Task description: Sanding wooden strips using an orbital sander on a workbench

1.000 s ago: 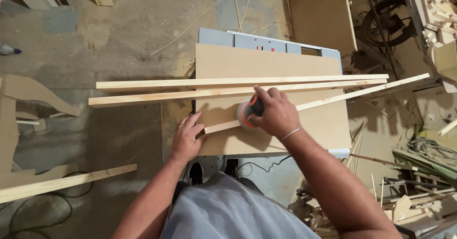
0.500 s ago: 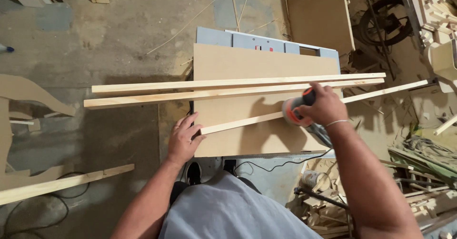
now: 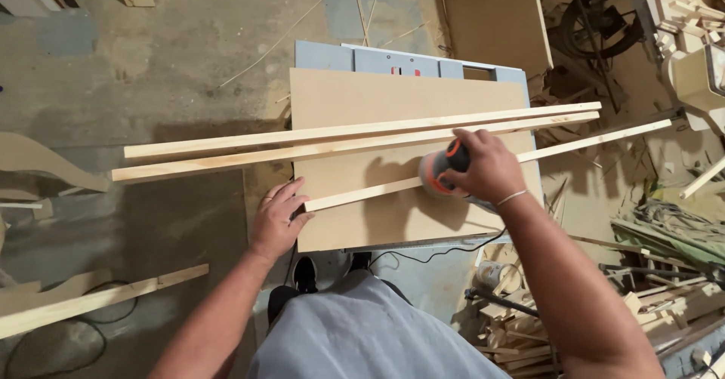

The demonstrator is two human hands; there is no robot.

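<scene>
My right hand (image 3: 489, 169) grips a round orange-and-grey sander (image 3: 438, 174) that rests on a thin wooden strip (image 3: 362, 193). That strip runs at a slant across a tan board (image 3: 393, 107) lying on a grey-blue machine table (image 3: 377, 58). My left hand (image 3: 278, 217) presses flat on the strip's near left end, at the board's left edge. Two longer wooden strips (image 3: 302, 143) lie side by side across the board, just beyond the sander.
A black cord (image 3: 423, 255) hangs below the board's front edge. A loose plank (image 3: 98, 299) lies on the dusty floor at the left, with curved cut-outs (image 3: 45, 164) beyond it. Heaped wood scraps (image 3: 664, 273) fill the right side. A large panel (image 3: 495, 16) stands behind.
My right hand slid the sander right along the thin strip, then back left to about the middle. My left hand has stayed on the strip's left end.
</scene>
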